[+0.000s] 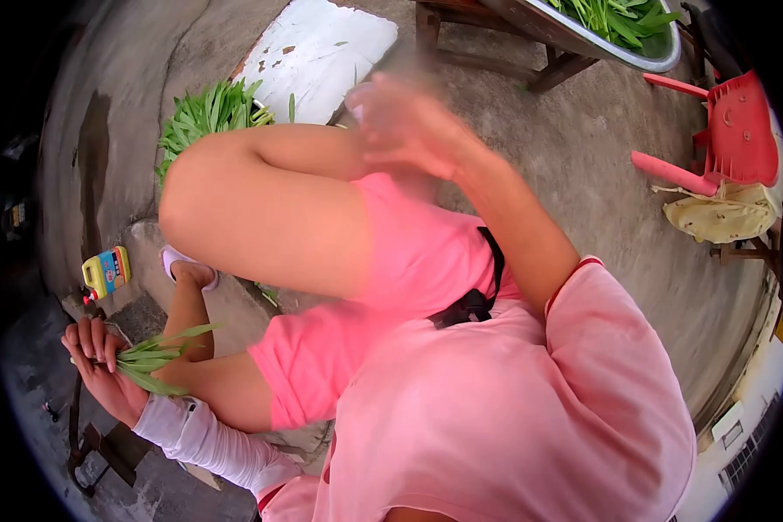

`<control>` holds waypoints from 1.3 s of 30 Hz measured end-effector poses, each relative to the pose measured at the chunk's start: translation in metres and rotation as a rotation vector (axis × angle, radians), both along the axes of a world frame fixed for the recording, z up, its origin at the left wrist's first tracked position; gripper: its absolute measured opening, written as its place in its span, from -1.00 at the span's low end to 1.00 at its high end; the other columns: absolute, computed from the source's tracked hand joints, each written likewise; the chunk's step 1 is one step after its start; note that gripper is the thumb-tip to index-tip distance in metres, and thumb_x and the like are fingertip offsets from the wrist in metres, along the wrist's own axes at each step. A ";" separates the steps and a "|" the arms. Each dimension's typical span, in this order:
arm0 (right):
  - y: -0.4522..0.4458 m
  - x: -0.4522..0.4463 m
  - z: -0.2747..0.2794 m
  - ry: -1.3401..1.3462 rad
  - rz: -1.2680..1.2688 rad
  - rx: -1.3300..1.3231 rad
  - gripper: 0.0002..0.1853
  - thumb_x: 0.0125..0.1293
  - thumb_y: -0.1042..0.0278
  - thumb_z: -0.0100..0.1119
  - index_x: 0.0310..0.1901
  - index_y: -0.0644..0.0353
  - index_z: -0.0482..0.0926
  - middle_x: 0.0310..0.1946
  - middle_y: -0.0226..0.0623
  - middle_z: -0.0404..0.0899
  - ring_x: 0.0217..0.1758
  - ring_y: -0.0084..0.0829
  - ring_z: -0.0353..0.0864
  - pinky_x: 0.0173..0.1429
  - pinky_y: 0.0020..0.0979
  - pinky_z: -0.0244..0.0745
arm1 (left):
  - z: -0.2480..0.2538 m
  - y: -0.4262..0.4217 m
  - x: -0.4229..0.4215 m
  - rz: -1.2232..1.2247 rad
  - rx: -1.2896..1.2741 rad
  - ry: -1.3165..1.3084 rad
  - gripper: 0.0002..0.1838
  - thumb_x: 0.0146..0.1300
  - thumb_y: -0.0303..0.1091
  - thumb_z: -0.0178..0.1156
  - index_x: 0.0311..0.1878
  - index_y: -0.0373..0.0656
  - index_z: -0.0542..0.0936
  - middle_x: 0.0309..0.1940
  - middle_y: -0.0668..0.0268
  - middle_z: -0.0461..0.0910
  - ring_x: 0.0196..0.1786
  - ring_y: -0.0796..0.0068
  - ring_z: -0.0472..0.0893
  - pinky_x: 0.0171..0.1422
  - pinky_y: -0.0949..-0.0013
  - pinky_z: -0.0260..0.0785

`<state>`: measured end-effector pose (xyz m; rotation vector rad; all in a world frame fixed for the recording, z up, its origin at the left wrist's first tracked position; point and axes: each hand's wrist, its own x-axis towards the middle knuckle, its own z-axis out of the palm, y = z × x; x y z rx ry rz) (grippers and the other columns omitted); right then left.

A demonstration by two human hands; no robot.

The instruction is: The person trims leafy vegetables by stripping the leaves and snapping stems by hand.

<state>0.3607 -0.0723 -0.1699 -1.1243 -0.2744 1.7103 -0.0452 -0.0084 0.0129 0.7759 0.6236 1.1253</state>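
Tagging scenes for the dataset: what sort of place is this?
Probably a home's outdoor yard: worn concrete ground, a red plastic chair, and a metal basin of leafy greens on a wooden stand.

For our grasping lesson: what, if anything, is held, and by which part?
The left hand holds leafy greens by their gathered end, leaves fanning out. The right hand is blurred; its hold is unclear.

Yellow jug (93, 278), near the pale shoe (175, 257): blue-and-red label (114, 266), its print too small and blurred to read. No words, brands, numbers or signs legible.
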 end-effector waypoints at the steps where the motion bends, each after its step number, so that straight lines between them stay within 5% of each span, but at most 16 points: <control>1: 0.002 0.001 -0.010 -0.091 0.015 -0.029 -0.63 0.36 0.00 -0.09 0.01 0.06 0.48 -0.21 -0.44 0.43 -0.20 -0.50 0.42 -0.04 -0.26 0.45 | -0.001 0.001 0.000 -0.003 0.003 0.003 -0.78 0.45 -0.32 -0.13 -0.34 -0.20 0.26 -0.53 0.40 0.15 -0.52 0.64 0.13 -0.57 0.64 0.12; 5: -0.007 -0.002 -0.010 -0.160 0.055 -0.189 -0.72 0.36 0.11 -0.08 -0.06 0.07 0.49 -0.22 -0.48 0.41 -0.27 -0.55 0.43 -0.02 -0.25 0.44 | -0.002 0.002 -0.001 0.004 -0.003 0.009 -0.78 0.45 -0.32 -0.12 -0.34 -0.20 0.26 -0.52 0.40 0.15 -0.52 0.63 0.13 -0.57 0.63 0.13; 11: -0.004 0.003 0.000 0.238 -0.047 0.124 -0.69 0.35 0.01 -0.03 -0.18 0.09 0.49 -0.34 -0.49 0.42 -0.31 -0.57 0.42 -0.08 -0.32 0.49 | -0.004 0.005 0.001 -0.013 -0.004 0.040 -0.79 0.45 -0.32 -0.14 -0.33 -0.20 0.25 -0.51 0.39 0.14 -0.51 0.62 0.14 -0.56 0.63 0.14; 17: -0.004 0.012 0.006 -0.264 0.021 -0.016 -0.60 0.36 -0.12 -0.07 -0.32 0.08 0.47 -0.44 -0.50 0.41 -0.38 -0.62 0.40 -0.05 -0.27 0.50 | -0.007 0.007 0.000 -0.023 -0.018 0.012 -0.77 0.47 -0.27 -0.20 -0.29 -0.18 0.26 -0.51 0.39 0.15 -0.52 0.63 0.14 -0.56 0.62 0.13; 19: -0.005 0.013 -0.014 -0.233 0.100 -0.073 -0.56 0.37 -0.16 -0.14 -0.36 0.07 0.45 -0.44 -0.49 0.40 -0.39 -0.62 0.39 -0.07 -0.31 0.48 | -0.008 0.004 0.002 0.054 -0.012 0.059 -0.76 0.47 -0.22 -0.19 -0.25 -0.19 0.29 -0.52 0.41 0.15 -0.53 0.66 0.14 -0.58 0.64 0.10; 24: 0.000 0.030 0.027 0.123 0.124 0.188 -0.57 0.42 -0.11 -0.24 -0.28 0.11 0.41 -0.34 -0.41 0.40 -0.37 -0.57 0.34 -0.18 -0.38 0.40 | -0.007 0.001 0.036 0.376 0.030 0.567 -0.68 0.36 -0.09 0.05 -0.12 -0.20 0.44 -0.61 0.58 0.12 -0.59 0.83 0.07 -0.61 0.68 -0.13; 26: 0.013 0.045 0.044 0.174 0.101 0.306 -0.60 0.44 -0.04 -0.24 -0.23 0.15 0.41 -0.28 -0.36 0.41 -0.34 -0.55 0.33 -0.16 -0.37 0.39 | -0.005 0.013 0.031 0.218 -0.020 0.857 -0.73 0.30 -0.18 0.13 -0.04 -0.11 0.46 -0.59 0.62 0.14 -0.56 0.88 0.06 -0.60 0.67 -0.19; 28: 0.027 0.053 0.067 0.042 -0.007 0.416 -0.64 0.46 0.04 -0.25 -0.18 0.18 0.41 -0.24 -0.33 0.42 -0.31 -0.54 0.32 -0.11 -0.39 0.36 | 0.000 0.033 0.036 0.108 0.013 1.079 -0.76 0.27 -0.21 0.17 -0.09 -0.12 0.50 -0.59 0.60 0.27 -0.52 0.87 0.20 -0.54 0.67 -0.01; 32: 0.040 0.062 0.109 -0.131 -0.225 0.765 -0.70 0.43 0.23 -0.21 -0.10 0.29 0.42 -0.16 -0.25 0.40 -0.24 -0.48 0.29 0.01 -0.36 0.25 | -0.067 0.109 0.023 -0.238 0.389 1.553 -0.76 0.19 -0.21 0.17 -0.26 -0.21 0.57 -0.44 0.39 0.54 -0.34 0.56 0.50 -0.20 0.42 0.35; 34: 0.031 0.055 0.138 -0.254 -0.347 0.920 -0.72 0.39 0.30 -0.19 -0.08 0.34 0.42 -0.14 -0.19 0.35 -0.21 -0.44 0.25 0.03 -0.33 0.19 | -0.128 0.131 0.019 -0.287 0.570 1.653 -0.67 0.13 -0.11 0.19 -0.29 -0.23 0.56 -0.45 0.21 0.57 -0.35 0.36 0.52 -0.18 0.31 0.36; 39: 0.002 0.037 0.178 -0.502 -0.327 1.106 -0.69 0.31 0.35 -0.14 -0.05 0.37 0.48 -0.23 -0.23 0.26 -0.19 -0.39 0.16 -0.01 -0.35 0.10 | -0.233 0.116 0.031 -0.531 0.268 1.746 -0.54 0.03 0.11 0.18 -0.33 -0.17 0.58 -0.34 -0.02 0.59 -0.25 -0.03 0.57 -0.09 0.14 0.39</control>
